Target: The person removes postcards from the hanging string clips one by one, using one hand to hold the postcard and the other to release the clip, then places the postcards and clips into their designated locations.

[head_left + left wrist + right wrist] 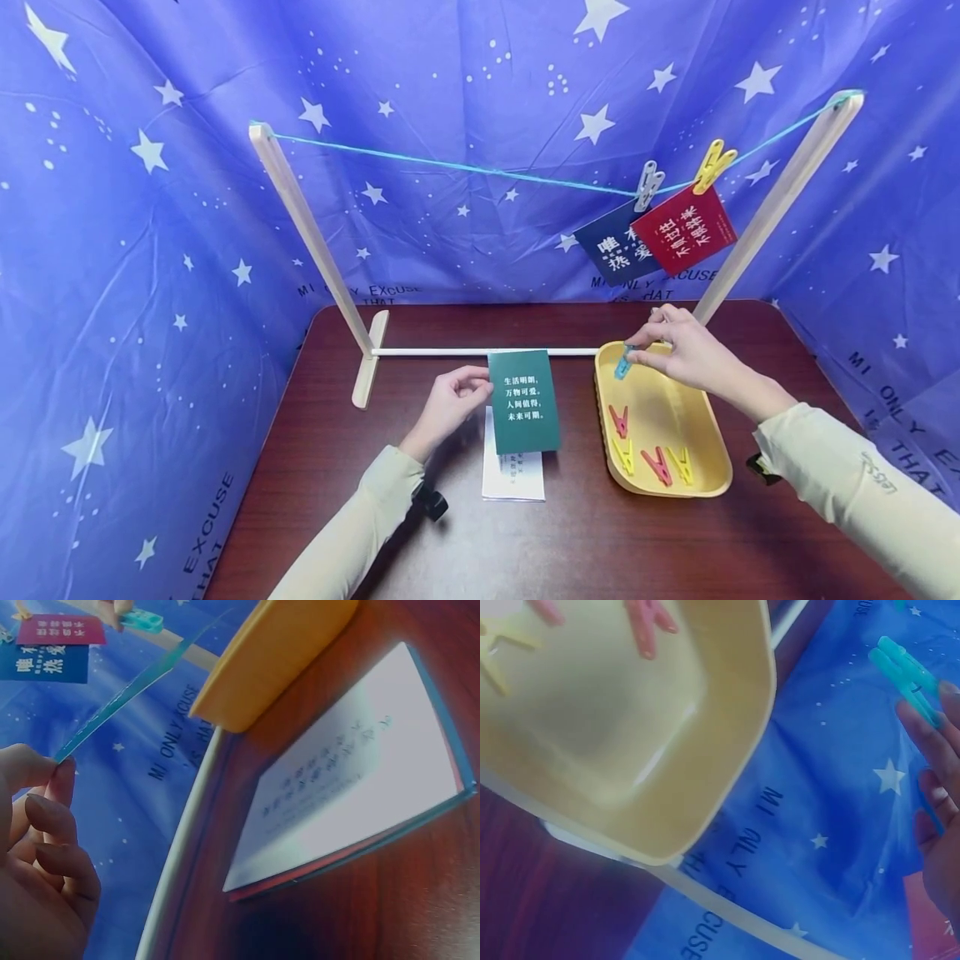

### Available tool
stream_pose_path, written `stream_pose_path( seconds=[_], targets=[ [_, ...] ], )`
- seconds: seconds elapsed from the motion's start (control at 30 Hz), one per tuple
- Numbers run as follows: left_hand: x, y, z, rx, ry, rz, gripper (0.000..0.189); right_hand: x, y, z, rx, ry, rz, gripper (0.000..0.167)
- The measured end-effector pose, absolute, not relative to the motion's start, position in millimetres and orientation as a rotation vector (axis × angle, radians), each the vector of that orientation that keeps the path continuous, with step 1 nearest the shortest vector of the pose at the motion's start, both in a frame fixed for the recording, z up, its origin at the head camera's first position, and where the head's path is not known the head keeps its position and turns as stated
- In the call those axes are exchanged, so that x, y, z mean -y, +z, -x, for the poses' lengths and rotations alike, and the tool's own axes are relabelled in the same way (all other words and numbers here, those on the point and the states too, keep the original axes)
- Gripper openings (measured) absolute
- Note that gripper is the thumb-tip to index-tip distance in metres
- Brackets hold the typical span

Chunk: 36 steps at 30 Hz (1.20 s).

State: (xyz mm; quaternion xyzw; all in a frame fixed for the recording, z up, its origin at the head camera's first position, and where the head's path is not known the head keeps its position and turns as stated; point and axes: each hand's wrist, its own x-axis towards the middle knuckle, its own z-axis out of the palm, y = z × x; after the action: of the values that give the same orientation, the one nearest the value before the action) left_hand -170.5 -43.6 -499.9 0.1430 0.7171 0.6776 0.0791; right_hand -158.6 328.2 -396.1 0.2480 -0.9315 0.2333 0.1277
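My left hand (447,406) pinches a dark green card (527,435) with white print by its left edge, tilted above a stack of white-topped cards (513,482) on the table. In the left wrist view the green card (124,696) shows nearly edge-on between thumb and finger. Between the fingertips of my right hand (690,354) is a teal clothespin (622,367), over the far part of a yellow tray (716,454). The right wrist view shows this clothespin (906,671) pointing away from the fingers. Several red and yellow clothespins (660,467) lie in the tray.
A teal string (450,165) sags between two wooden posts (311,233), joined low by a white rod (442,352). On its right half hang a navy card (606,240) under a grey clothespin (648,187) and a red card (684,237) under a yellow clothespin (712,169).
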Motion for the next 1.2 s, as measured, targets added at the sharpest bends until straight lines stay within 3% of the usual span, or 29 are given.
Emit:
stream_pose_path(
  seconds=[0.63, 1.2],
  targets=[
    [53.2, -540.5, 166.5, -2.159, 1.792, -0.336, 0.028, -346.5, -439.7, 150.6, 2.784, 0.601, -0.699, 0.010],
    [52.7, -552.1, 162.8, -2.194, 1.661, -0.359, 0.018, -347.6, -451.9, 147.8, 3.051, 0.611, -0.552, 0.010]
  ],
)
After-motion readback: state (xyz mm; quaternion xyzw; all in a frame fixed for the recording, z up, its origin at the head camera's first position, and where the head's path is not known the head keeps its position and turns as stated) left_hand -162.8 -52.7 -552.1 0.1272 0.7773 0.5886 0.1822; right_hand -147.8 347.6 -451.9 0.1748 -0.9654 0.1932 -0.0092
